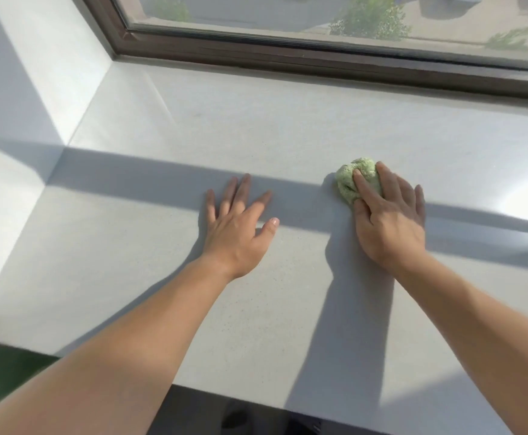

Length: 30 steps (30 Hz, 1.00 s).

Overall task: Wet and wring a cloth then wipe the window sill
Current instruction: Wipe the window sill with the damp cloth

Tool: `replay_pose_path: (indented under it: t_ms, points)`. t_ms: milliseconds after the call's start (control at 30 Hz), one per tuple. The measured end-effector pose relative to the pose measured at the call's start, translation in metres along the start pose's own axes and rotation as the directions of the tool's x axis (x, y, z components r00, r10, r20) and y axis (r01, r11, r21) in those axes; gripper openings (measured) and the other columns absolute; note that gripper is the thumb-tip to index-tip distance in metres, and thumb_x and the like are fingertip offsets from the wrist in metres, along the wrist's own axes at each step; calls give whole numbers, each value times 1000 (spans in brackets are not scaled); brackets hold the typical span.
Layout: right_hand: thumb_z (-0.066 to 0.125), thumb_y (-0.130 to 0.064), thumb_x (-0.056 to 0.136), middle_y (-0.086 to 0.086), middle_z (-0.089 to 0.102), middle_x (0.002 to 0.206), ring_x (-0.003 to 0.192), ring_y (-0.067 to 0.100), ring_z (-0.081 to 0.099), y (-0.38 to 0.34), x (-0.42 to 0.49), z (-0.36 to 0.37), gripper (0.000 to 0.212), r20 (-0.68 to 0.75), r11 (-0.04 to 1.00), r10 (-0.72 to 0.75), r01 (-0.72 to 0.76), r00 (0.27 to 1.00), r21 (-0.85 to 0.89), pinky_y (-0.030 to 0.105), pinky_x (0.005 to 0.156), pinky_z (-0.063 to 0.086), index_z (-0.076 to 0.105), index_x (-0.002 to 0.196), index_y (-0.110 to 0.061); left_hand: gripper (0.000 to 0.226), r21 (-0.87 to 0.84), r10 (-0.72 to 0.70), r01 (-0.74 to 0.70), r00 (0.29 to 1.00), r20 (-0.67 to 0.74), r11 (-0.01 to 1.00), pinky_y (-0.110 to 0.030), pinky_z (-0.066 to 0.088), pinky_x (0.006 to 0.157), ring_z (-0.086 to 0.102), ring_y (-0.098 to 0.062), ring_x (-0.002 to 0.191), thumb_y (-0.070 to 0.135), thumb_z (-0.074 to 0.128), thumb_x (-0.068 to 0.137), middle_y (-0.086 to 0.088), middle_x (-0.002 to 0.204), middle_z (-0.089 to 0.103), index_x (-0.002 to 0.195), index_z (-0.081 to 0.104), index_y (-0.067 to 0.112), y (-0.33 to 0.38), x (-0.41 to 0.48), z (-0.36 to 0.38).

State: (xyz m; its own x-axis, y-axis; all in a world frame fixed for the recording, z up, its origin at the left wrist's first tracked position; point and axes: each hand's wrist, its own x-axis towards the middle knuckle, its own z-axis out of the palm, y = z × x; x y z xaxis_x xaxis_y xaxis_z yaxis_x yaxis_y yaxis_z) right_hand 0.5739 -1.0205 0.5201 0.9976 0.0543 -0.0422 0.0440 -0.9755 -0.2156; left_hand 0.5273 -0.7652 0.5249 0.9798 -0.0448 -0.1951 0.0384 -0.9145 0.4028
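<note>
Green cloth (355, 180): bunched into a wad and lying on the pale window sill (193, 127), mid-depth, well apart from the brown window frame (287, 58).
Right hand (388, 215): pressing down on the wad, seemingly wiping; fingers are lying close together, curved over it and pinning it to the sill.
Left hand (240, 227): resting flat on the sill, probably bracing the lean; fingers are spreading apart, holding nothing.

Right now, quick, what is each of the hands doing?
Left hand: open, flat on the window sill, holding nothing.
Right hand: pressed down on the bunched green cloth.
</note>
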Motion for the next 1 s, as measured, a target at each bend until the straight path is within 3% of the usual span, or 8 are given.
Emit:
replay_pose_path:
  t_ms: [100, 300, 500, 667, 767, 867, 933, 1000]
  points:
    - [34, -42, 99, -4, 18, 163, 145, 28, 18, -34, -22, 5, 49, -35, 998, 65, -65, 997, 13, 49, 120, 10, 33, 148, -44, 56, -147, 41, -48, 998, -50, 988, -45, -20, 117, -12, -10, 151, 55, 26, 96, -2, 166, 9, 143, 45, 31, -3, -2, -7]
    - [36, -44, 100, -2, 32, 158, 143, 30, 31, -49, -106, 13, 45, 29, 910, -413, 414, 910, -25, 50, 118, 19, 43, 145, -42, 66, 1, 43, -43, 996, -72, 999, -45, -14, 120, -4, -16, 152, 56, 11, 94, -4, 166, 13, 147, 40, 30, -15, -43, -9]
    - [32, -44, 97, -2, 24, 161, 145, 28, 21, -53, -96, 4, 50, -77, 990, 132, -128, 988, 56, 49, 119, 14, 38, 146, -42, 72, -38, 77, -76, 997, 26, 996, -43, -17, 119, -22, -6, 148, 60, 2, 93, 4, 166, -7, 155, 23, 32, -26, -79, -11]
    - [54, -29, 94, 0, 27, 161, 146, 30, 27, -96, -203, 23, 56, -31, 935, -353, 354, 935, 21, 51, 118, 22, 40, 148, -38, 72, 18, 63, -64, 998, 19, 998, -46, -17, 119, -20, -10, 149, 61, 3, 92, 2, 167, -6, 156, 21, 33, -26, -74, -8]
    - [52, -31, 96, -1, 28, 160, 145, 29, 30, -66, -202, 19, 52, 12, 889, -457, 457, 889, 4, 51, 118, 22, 41, 147, -39, 64, 102, 40, -42, 999, 27, 994, -51, -16, 118, -21, -16, 150, 57, 12, 97, -3, 167, -9, 156, 16, 30, -28, -77, -5]
    - [40, -41, 97, -1, 31, 159, 143, 30, 31, -27, -174, 10, 48, -64, 992, -126, 127, 990, 14, 51, 117, 24, 42, 145, -42, 59, 137, 52, -54, 998, 20, 989, -55, -16, 117, -21, -20, 150, 52, 18, 101, -7, 166, -10, 156, 14, 31, -20, -82, -1]
    - [37, -42, 97, 1, 29, 160, 142, 32, 29, -29, -169, 11, 49, -109, 989, 140, -133, 984, 71, 53, 115, 25, 42, 146, -40, 58, 146, 87, -91, 996, 29, 985, -55, -15, 117, -20, -21, 150, 51, 19, 101, -6, 166, -9, 156, 15, 31, -12, -85, 6]
    - [43, -38, 97, 4, 32, 159, 141, 34, 31, -51, -185, 18, 49, -165, 991, 132, -126, 977, 44, 54, 114, 27, 44, 146, -36, 58, 150, 117, -122, 992, 40, 981, -55, -15, 118, -20, -22, 150, 51, 20, 101, -6, 166, -9, 156, 16, 31, -2, -85, 13]
